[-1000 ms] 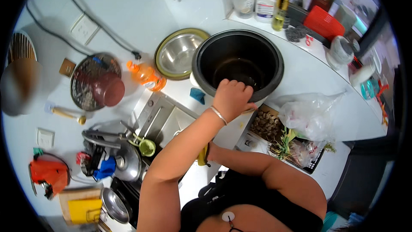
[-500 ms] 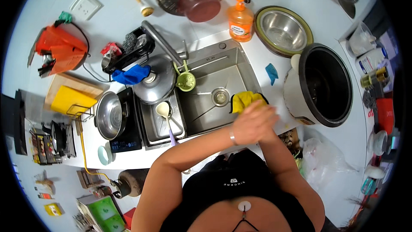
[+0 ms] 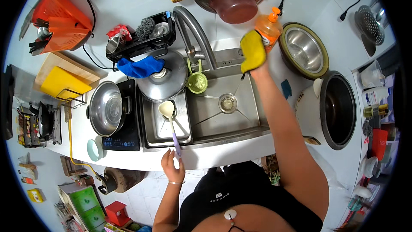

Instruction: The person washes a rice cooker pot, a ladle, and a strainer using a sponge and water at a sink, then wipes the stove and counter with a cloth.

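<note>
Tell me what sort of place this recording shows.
Most likely a small home kitchen: a steel sink with a curved tap, an induction hob carrying a steel pot, and a rice cooker on the white counter.

- Soft yellow cleaning sponge [image 3: 252, 51]: plain bright yellow.
- Plastic orange soap bottle [image 3: 269, 29]: orange, white label patch.
- Long plastic rice ladle [image 3: 170, 123]: cream bowl, lilac handle.
- Folded blue dish cloth [image 3: 140, 67]: solid blue.
- Small round green strainer [image 3: 197, 82]: pale green.

Black sleeveless top [image 3: 240, 189], thin wrist bracelet [image 3: 175, 183]
</note>
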